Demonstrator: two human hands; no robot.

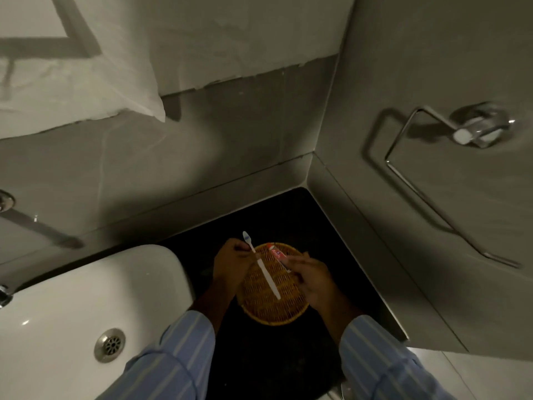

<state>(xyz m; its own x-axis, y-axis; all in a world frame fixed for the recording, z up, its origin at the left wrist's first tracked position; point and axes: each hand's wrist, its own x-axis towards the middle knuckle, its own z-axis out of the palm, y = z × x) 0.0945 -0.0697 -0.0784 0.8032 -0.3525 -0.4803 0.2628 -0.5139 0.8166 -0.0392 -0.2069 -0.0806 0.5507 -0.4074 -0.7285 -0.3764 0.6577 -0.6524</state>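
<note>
- Left hand [230,264]: fingers are curled round the neck of a white toothbrush [264,269], just below the bristle head.
- Toothbrush: the head, which has blue on it, points toward the far edge of the table [331,226]. The handle slants back toward the near edge and crosses above the middle of the basket [274,320]. Whether the handle tip touches the weave cannot be told.
- Right hand [314,280]: fingers and thumb pinch the near end of a red-and-white toothpaste tube [277,255]. The part of the tube inside the grip is hidden.
- Toothpaste tube: it lies over the far part of the basket, just right of the toothbrush, with its free end close to the far rim.
- Basket: round, shallow and woven. It sits on the dark table between the sink [72,298] at the left edge and the wall at the right edge, well short of the far right corner.
- Both forearms wear blue striped sleeves [178,356] and enter from the near edge.
- Sink: white, with a metal drain [109,345] in the bowl.
- Right wall: a chrome towel ring [477,128] is mounted above the table.
</note>
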